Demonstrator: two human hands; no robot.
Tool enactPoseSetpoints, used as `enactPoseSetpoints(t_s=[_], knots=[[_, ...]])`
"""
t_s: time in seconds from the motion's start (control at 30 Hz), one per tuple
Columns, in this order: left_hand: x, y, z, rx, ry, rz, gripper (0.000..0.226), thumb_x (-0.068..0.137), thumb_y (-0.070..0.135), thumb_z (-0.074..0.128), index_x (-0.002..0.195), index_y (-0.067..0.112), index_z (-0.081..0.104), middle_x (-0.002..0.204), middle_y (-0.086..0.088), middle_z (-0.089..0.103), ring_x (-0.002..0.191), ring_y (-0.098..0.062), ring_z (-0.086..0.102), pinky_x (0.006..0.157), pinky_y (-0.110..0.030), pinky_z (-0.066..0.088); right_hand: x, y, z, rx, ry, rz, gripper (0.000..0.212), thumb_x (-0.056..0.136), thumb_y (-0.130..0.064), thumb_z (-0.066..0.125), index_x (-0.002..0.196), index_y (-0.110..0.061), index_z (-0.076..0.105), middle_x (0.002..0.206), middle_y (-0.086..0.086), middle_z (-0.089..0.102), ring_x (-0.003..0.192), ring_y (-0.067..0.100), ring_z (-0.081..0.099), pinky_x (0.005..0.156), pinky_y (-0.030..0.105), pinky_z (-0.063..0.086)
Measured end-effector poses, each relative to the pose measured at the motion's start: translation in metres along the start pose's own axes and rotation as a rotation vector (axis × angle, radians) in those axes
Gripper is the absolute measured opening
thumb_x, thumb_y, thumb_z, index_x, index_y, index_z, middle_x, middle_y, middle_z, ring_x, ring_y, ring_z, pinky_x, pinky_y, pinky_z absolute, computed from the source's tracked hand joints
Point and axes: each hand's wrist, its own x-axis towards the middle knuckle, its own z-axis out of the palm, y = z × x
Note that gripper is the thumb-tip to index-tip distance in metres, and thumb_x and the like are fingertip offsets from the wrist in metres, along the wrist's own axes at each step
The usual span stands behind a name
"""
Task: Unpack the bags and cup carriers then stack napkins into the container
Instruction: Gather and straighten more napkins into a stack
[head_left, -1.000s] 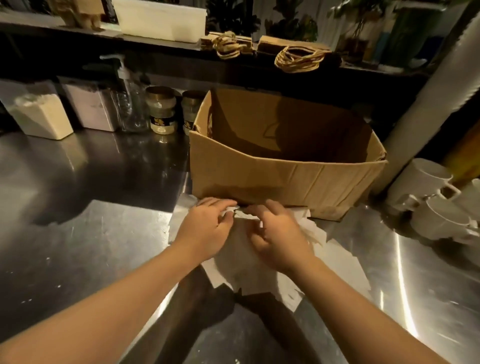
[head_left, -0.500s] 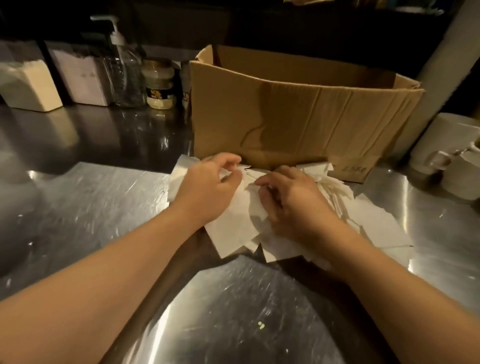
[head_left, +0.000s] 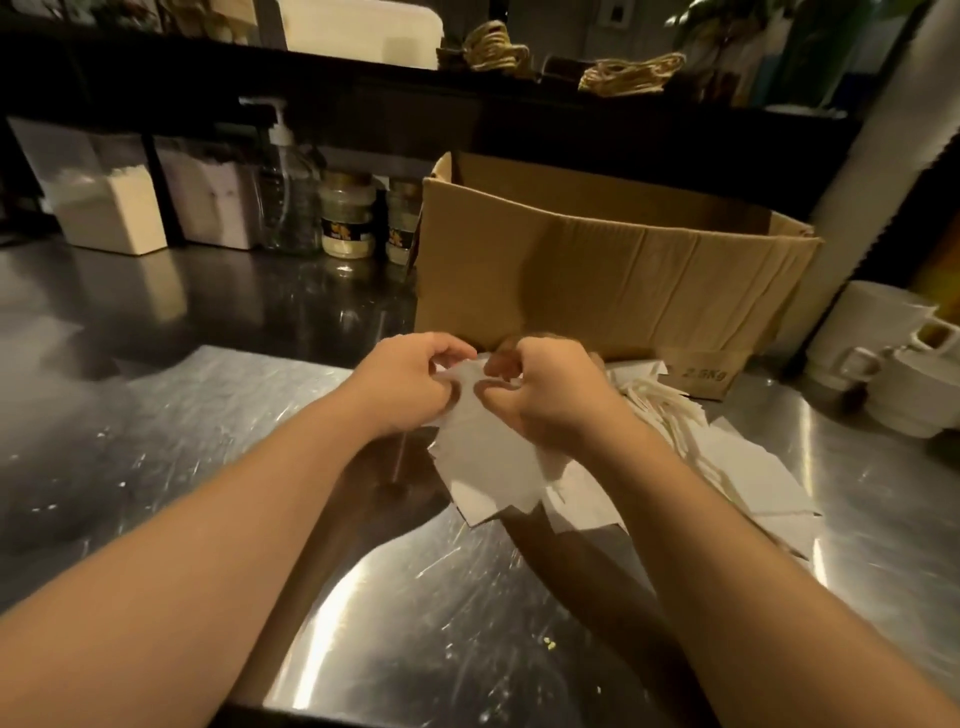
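Change: both hands have come up off the flat pile since a moment ago, lifting the top napkins (head_left: 485, 457) with them in front of the cardboard box (head_left: 597, 280).
Left hand: left hand (head_left: 410, 382) sits just in front of the box's near wall, fingers curled, pinching the left edge of the raised napkins.
Right hand: right hand (head_left: 550, 389) is right beside it, thumb and fingers curled round the same sheets from the other side; the 2 hands nearly touch.
Napkins: white, loose and fanned; the held ones hang down toward the table (head_left: 218, 426), while more of the pile (head_left: 737, 467) lies spread on the steel in front of the box's right corner.
Box: open at the top, brown, creased; what is inside is hidden from here.
Left of the box: 2 jars (head_left: 348, 221), a pump bottle (head_left: 288, 192) and 2 clear bins (head_left: 98, 197) against the back.
Right of the box: white cups (head_left: 893, 353) stacked close together.
Behind the box: coiled twine handles (head_left: 631, 73) on the dark shelf.
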Motion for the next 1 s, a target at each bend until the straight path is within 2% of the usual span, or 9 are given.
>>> enactPoseSetpoints(t_s=[0.2, 0.33, 0.4, 0.57, 0.67, 0.8, 0.87, 0.93, 1.0], knots=[[0.003, -0.005, 0.003, 0.007, -0.005, 0.038, 0.027, 0.092, 0.022, 0.074, 0.095, 0.047, 0.066, 0.097, 0.023, 0.067, 0.093, -0.003, 0.062, 0.074, -0.02, 0.049, -0.003, 0.018, 0.02, 0.143, 0.069, -0.019, 0.017, 0.088, -0.044, 0.074, 0.092, -0.045, 0.058, 0.108, -0.018, 0.058, 0.105, 0.016, 0.057, 0.104, 0.048, 0.046], [0.003, -0.005, 0.005, 0.059, 0.06, 0.055, 0.017, 0.098, 0.026, 0.066, 0.097, 0.043, 0.071, 0.095, 0.02, 0.069, 0.089, -0.003, 0.062, 0.074, -0.021, 0.051, 0.0, 0.032, 0.025, 0.233, 0.162, -0.039, 0.011, 0.092, -0.039, 0.072, 0.086, -0.037, 0.063, 0.096, -0.019, 0.058, 0.092, 0.014, 0.057, 0.085, 0.035, 0.051], [0.004, -0.005, 0.005, 0.038, 0.097, 0.057, 0.013, 0.098, 0.03, 0.066, 0.096, 0.042, 0.073, 0.093, 0.021, 0.069, 0.086, -0.004, 0.062, 0.073, -0.023, 0.05, 0.002, 0.036, 0.027, 0.332, 0.176, -0.029, 0.008, 0.092, -0.031, 0.073, 0.086, -0.032, 0.068, 0.093, -0.019, 0.059, 0.089, 0.012, 0.059, 0.08, 0.03, 0.051], [0.001, 0.0, 0.004, -0.009, 0.134, 0.071, 0.005, 0.097, 0.033, 0.068, 0.093, 0.035, 0.071, 0.086, 0.018, 0.067, 0.079, -0.005, 0.06, 0.064, -0.019, 0.041, 0.003, 0.039, 0.03, 0.397, 0.244, -0.075, 0.006, 0.093, -0.025, 0.073, 0.092, -0.031, 0.071, 0.094, -0.012, 0.069, 0.086, 0.011, 0.063, 0.08, 0.036, 0.058], [0.001, 0.001, 0.003, -0.069, 0.166, 0.051, 0.006, 0.094, 0.036, 0.071, 0.09, 0.032, 0.072, 0.083, 0.014, 0.068, 0.076, -0.006, 0.06, 0.065, -0.021, 0.043, 0.003, 0.041, 0.029, 0.467, 0.252, -0.049, 0.003, 0.094, -0.025, 0.072, 0.092, -0.028, 0.071, 0.088, -0.011, 0.069, 0.082, 0.01, 0.064, 0.078, 0.037, 0.058], [0.0, 0.003, 0.003, -0.086, 0.101, 0.03, 0.004, 0.092, 0.034, 0.074, 0.092, 0.033, 0.07, 0.086, 0.013, 0.068, 0.08, -0.009, 0.062, 0.067, -0.022, 0.046, -0.002, 0.04, 0.023, 0.447, 0.187, -0.061, 0.007, 0.093, -0.036, 0.072, 0.095, -0.029, 0.069, 0.089, -0.012, 0.067, 0.081, 0.007, 0.062, 0.077, 0.038, 0.057], [-0.001, 0.004, 0.005, -0.048, 0.078, 0.044, 0.006, 0.093, 0.03, 0.074, 0.094, 0.033, 0.069, 0.084, 0.013, 0.066, 0.079, -0.009, 0.061, 0.065, -0.018, 0.044, -0.005, 0.038, 0.023, 0.399, 0.118, -0.104, 0.015, 0.088, -0.047, 0.074, 0.098, -0.036, 0.068, 0.097, -0.016, 0.063, 0.088, 0.008, 0.06, 0.079, 0.037, 0.057], [-0.002, 0.005, 0.007, -0.034, 0.076, 0.041, 0.008, 0.093, 0.028, 0.073, 0.095, 0.034, 0.068, 0.085, 0.013, 0.065, 0.079, -0.009, 0.06, 0.065, -0.017, 0.043, -0.005, 0.036, 0.024, 0.346, 0.084, -0.11, 0.013, 0.084, -0.05, 0.076, 0.091, -0.044, 0.067, 0.109, -0.021, 0.06, 0.113, 0.014, 0.057, 0.095, 0.048, 0.052], [-0.001, 0.004, 0.007, -0.019, 0.085, 0.036, 0.008, 0.094, 0.028, 0.073, 0.096, 0.033, 0.068, 0.086, 0.012, 0.065, 0.08, -0.01, 0.06, 0.065, -0.018, 0.044, -0.005, 0.036, 0.026, 0.291, 0.088, -0.093, 0.013, 0.083, -0.048, 0.078, 0.082, -0.048, 0.065, 0.126, -0.015, 0.059, 0.133, 0.02, 0.046, 0.108, 0.056, 0.04]])
